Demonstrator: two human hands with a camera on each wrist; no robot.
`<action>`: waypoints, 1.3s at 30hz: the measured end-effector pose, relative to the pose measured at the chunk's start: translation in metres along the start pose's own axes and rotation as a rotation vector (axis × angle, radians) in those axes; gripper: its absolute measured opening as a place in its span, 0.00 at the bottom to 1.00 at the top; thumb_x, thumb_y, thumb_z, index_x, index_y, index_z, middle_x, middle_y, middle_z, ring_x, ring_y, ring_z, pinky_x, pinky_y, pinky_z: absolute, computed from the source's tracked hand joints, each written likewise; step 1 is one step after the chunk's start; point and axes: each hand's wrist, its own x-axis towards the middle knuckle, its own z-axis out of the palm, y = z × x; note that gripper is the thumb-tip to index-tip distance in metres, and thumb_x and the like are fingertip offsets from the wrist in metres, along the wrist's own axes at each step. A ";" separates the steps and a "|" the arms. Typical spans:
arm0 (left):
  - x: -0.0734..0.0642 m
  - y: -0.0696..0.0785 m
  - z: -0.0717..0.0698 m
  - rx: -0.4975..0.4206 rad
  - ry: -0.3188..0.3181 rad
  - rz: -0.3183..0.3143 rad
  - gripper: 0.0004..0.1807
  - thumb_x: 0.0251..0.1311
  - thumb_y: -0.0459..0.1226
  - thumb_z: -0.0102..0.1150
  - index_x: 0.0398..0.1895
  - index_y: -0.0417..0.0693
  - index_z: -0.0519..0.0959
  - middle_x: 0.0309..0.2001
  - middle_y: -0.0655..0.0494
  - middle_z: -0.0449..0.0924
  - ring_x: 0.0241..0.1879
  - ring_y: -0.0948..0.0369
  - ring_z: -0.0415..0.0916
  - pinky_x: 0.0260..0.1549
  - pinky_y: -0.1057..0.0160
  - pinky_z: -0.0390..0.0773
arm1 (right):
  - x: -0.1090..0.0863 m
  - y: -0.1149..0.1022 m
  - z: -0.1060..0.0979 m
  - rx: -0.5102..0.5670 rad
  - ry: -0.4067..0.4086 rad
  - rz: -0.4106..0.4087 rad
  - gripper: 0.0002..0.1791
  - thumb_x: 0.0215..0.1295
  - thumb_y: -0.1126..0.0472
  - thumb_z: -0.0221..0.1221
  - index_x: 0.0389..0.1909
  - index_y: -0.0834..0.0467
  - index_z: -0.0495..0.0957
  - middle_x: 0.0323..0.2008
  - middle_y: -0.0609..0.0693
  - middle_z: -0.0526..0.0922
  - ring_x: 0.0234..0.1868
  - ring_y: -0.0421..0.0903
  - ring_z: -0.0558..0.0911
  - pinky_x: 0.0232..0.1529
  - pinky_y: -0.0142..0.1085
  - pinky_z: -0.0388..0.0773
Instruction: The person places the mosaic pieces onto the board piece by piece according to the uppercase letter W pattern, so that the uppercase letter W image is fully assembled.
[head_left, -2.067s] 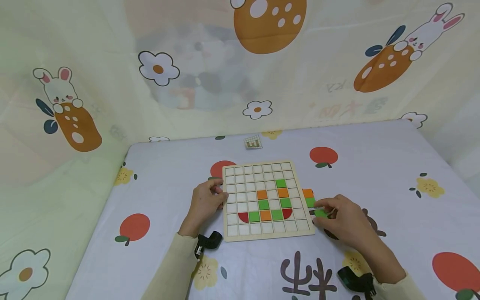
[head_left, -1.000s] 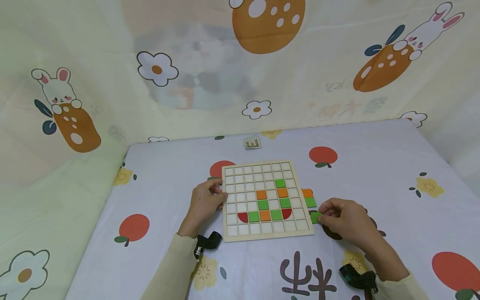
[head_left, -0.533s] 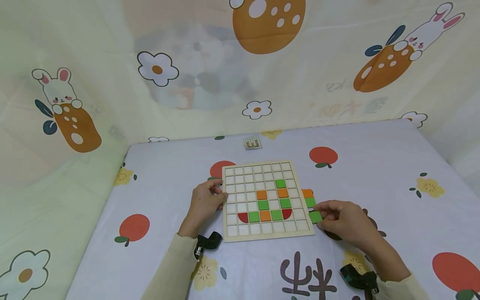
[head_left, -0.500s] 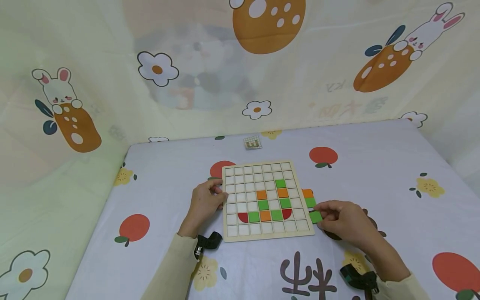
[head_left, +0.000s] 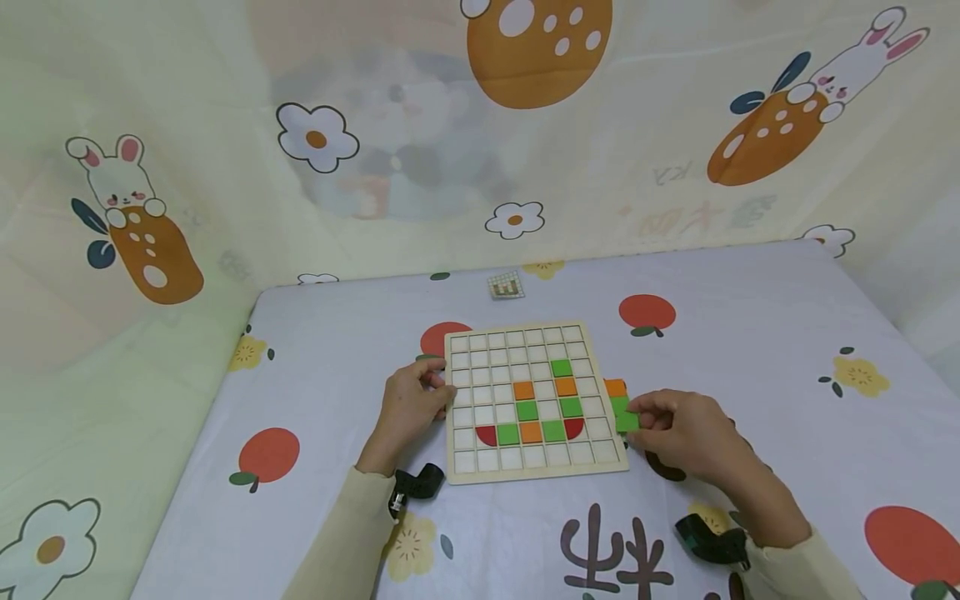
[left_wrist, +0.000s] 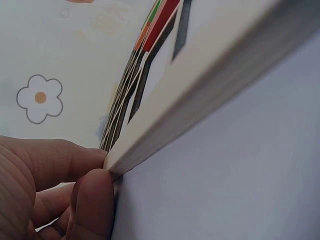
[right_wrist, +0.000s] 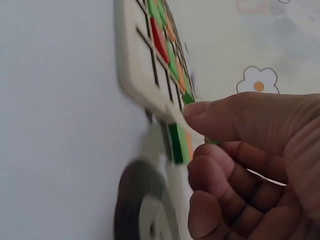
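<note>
A wooden grid board (head_left: pixel 480 460) lies on the table, with green, orange and red pieces in some of its cells. My left hand (head_left: pixel 408 404) holds the board's left edge; in the left wrist view the thumb and a finger meet at the frame's corner. Right of the board, my right hand (head_left: pixel 693 433) has its thumb and forefinger at a green square tile (head_left: pixel 627 422). That tile sits against another green tile (head_left: pixel 619 405) and an orange tile (head_left: pixel 616 387), all along the board's right edge. In the right wrist view, the fingers (right_wrist: pixel 207 172) partly hide the tiles.
A small card with a grid picture (head_left: pixel 506 285) lies beyond the board. The tablecloth (head_left: pixel 360 333) has printed fruit, flowers and characters. A patterned curtain (head_left: pixel 420 242) hangs behind the table. Each wrist wears a black camera, such as the left one (head_left: pixel 420 482).
The green tile at my right hand has shifted away from me, closing the gap to the other green tile. My left hand and the board have stayed put.
</note>
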 end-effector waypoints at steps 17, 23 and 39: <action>0.001 0.000 -0.001 -0.010 0.001 -0.005 0.22 0.59 0.27 0.67 0.59 0.34 0.81 0.34 0.49 0.79 0.17 0.64 0.76 0.19 0.66 0.82 | 0.058 -0.057 0.032 0.183 -0.082 -0.096 0.14 0.57 0.63 0.74 0.44 0.62 0.88 0.30 0.49 0.82 0.34 0.46 0.78 0.32 0.31 0.78; 0.000 0.001 -0.001 -0.009 0.000 -0.008 0.22 0.59 0.27 0.68 0.59 0.33 0.81 0.34 0.49 0.79 0.17 0.64 0.76 0.19 0.67 0.81 | 0.076 -0.073 0.046 0.205 -0.115 -0.131 0.13 0.57 0.64 0.73 0.43 0.61 0.88 0.31 0.48 0.83 0.35 0.45 0.79 0.36 0.34 0.79; 0.000 0.003 -0.001 0.013 -0.002 -0.014 0.23 0.60 0.27 0.68 0.59 0.34 0.81 0.33 0.49 0.79 0.17 0.64 0.74 0.19 0.68 0.81 | 0.108 -0.110 0.072 0.140 -0.186 -0.067 0.13 0.60 0.65 0.71 0.47 0.58 0.88 0.32 0.49 0.82 0.37 0.46 0.77 0.36 0.33 0.77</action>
